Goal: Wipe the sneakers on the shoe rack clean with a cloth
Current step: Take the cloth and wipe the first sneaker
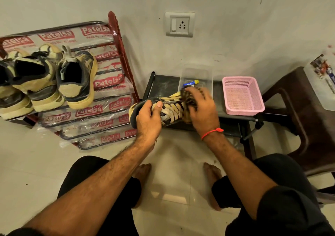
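Sneaker in hand (168, 109): tan and black, beige laces up, held at centre frame above the floor, in front of a low black stand (163, 85).
Left hand (148, 121): fingers and thumb curled round the sneaker's near end, thumb lying on the laces.
Right hand (201, 107): blurred, fingers bent over a dark patterned cloth (186, 100) pressed to the far part of the lacing.
Step, judged: wiping the lace area of one sneaker.
Remaining sneakers (76, 76): three more, tan and black, heels toward the camera, on the red shoe rack (117, 42) at upper left; rack shelves wrapped in printed plastic.
Risk, grip: single-ended hold by the left hand; hard rubbing at the far end could twist the sneaker loose and drop it to the tiled floor.
Risk, laces: cloth could snag on or drag the laces and loosen them.
Risk, reach: a wide wiping stroke could knock the clear plastic box (197, 78) just behind the right hand; blue and yellow tube (190, 83) lying inside it.
Around: pink mesh basket (243, 96) on the stand at right, wall socket (179, 24) above, dark brown plastic chair (299, 112) at far right.
In the way: nothing between hands and sneaker; bare feet directly below the sneaker.
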{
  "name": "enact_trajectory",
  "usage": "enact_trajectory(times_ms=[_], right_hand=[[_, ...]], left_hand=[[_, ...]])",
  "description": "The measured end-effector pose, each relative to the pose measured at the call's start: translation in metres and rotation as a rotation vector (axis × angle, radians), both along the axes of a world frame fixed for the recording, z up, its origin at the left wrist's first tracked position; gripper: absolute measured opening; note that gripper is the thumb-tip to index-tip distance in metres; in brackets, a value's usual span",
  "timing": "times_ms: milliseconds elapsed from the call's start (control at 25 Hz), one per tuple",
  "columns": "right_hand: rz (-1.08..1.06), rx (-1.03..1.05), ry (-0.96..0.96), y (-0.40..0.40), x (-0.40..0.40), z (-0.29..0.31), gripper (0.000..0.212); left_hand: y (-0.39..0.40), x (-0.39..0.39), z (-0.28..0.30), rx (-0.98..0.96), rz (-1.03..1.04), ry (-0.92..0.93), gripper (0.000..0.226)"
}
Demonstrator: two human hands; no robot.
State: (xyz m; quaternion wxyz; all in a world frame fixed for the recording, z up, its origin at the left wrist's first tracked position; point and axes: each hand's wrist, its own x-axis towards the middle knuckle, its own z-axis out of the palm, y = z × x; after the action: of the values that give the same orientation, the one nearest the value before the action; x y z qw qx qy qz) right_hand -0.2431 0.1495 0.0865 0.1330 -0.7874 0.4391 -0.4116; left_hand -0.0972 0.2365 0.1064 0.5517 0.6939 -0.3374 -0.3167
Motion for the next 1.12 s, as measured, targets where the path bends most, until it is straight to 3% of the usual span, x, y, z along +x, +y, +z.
enact_trajectory(times_ms=[80,120,240,320,480,560,680,800,880,960,1040,1120], right_hand=[[-0.216,0.097,-0.053,-0.02,-0.025,-0.001,0.052],[-0.22,0.111,-0.08,-0.016,-0.024,0.0,0.052],[0.089,0.029,-0.058,0.032,0.016,0.008,0.054],[0.181,0.007,-0.06,0.036,0.02,0.009,0.055],[-0.15,0.142,-0.154,-0.005,-0.019,-0.013,0.051],[-0.203,0.191,-0.211,-0.004,-0.021,-0.02,0.048],[-0.173,0.205,-0.251,0.005,-0.013,-0.019,0.049],[-0.054,0.205,-0.31,0.005,-0.013,-0.02,0.05],[0.027,0.206,-0.258,0.015,-0.004,-0.024,0.049],[0.112,0.198,-0.222,0.024,0.005,-0.026,0.046],[0.163,0.203,-0.232,0.028,0.009,-0.025,0.046],[0.185,0.23,-0.257,0.028,0.007,-0.021,0.046]], left_hand=[[0.002,-0.003,0.002,0.015,-0.011,-0.103,0.028],[0.002,-0.007,0.0,0.02,-0.024,-0.142,0.027],[0.002,-0.017,-0.004,0.012,-0.065,-0.192,0.02],[0.001,-0.014,-0.003,-0.01,-0.058,-0.184,0.02],[0.003,0.002,-0.004,0.006,-0.036,-0.141,0.036],[0.002,0.009,-0.006,0.014,0.02,-0.036,0.053],[-0.002,0.012,-0.006,0.044,0.081,-0.056,0.049],[-0.003,0.013,0.001,0.064,0.099,-0.226,0.048],[0.0,0.012,0.005,0.058,0.083,-0.513,0.031],[0.005,0.01,0.01,0.017,0.037,-0.833,0.029],[0.005,0.014,0.005,-0.063,-0.066,-1.042,0.032],[0.002,0.026,-0.004,-0.096,-0.24,-1.124,0.043]])
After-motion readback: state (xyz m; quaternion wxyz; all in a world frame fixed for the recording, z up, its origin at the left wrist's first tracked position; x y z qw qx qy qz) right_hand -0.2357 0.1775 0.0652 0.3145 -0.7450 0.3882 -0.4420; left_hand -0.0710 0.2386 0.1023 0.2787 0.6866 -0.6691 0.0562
